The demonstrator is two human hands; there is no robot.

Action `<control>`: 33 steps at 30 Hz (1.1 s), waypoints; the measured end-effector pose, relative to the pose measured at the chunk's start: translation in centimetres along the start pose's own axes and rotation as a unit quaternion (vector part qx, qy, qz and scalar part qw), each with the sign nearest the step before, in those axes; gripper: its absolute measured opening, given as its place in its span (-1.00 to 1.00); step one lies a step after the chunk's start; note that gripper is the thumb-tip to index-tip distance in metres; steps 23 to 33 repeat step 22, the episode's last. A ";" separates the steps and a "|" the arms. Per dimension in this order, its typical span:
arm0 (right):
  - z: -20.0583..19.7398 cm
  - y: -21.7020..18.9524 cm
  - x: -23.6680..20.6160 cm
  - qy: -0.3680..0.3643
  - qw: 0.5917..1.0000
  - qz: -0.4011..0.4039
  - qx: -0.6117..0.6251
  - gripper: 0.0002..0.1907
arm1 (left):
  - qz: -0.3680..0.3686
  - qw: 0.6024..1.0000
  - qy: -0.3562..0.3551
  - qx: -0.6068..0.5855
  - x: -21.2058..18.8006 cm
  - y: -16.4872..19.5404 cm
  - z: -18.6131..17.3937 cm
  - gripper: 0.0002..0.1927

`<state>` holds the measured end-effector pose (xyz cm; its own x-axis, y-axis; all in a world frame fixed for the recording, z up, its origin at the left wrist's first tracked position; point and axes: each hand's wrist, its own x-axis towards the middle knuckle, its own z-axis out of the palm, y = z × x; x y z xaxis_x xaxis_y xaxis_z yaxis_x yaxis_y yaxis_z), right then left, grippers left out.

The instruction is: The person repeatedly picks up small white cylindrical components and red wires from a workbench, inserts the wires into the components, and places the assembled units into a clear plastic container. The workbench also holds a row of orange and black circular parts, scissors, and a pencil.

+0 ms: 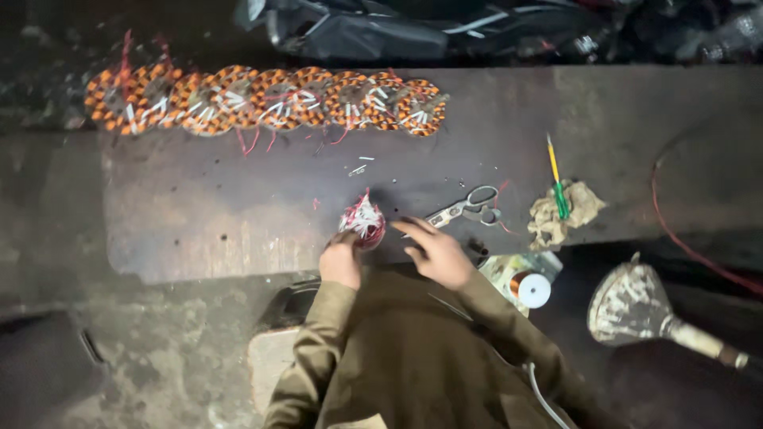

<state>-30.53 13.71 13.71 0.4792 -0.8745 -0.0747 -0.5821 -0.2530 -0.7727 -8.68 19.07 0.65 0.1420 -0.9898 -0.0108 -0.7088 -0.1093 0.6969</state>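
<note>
On the worn metal bench (199,214), my left hand (340,260) grips a small round wound coil (364,222) with red wires and white sleeves sticking out of it. Beside it my right hand (433,250) rests on the bench with fingers spread, holding nothing; its fingertips lie just right of the coil and close to the handles of a pair of scissors (465,208). Both arms wear olive-brown sleeves.
A row of several copper-wound coils (262,99) lies along the bench's far left. A yellow-green tool (556,179) rests on a crumpled rag (564,213). A spool of copper wire (528,287) and a dusty brush (644,306) sit right of me. A red wire (683,242) curves at far right.
</note>
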 end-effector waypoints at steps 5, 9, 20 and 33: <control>-1.9 2.9 -5.9 0.130 0.976 0.171 0.035 -0.44 | -0.058 0.983 -0.163 0.068 0.0 1.2 -3.5 -0.66; -1.1 5.0 -13.2 0.223 0.942 0.247 0.044 -0.47 | 0.045 0.996 -0.079 0.024 -1.2 4.8 -8.0 -0.54; -3.5 1.8 -36.1 0.380 0.887 0.262 0.016 -0.63 | 0.218 0.974 0.062 0.011 -12.2 24.5 -11.7 -0.77; -4.7 0.2 -43.8 0.423 0.866 0.260 -0.056 -0.66 | 0.243 0.967 0.068 0.019 -15.5 31.2 -13.7 -0.79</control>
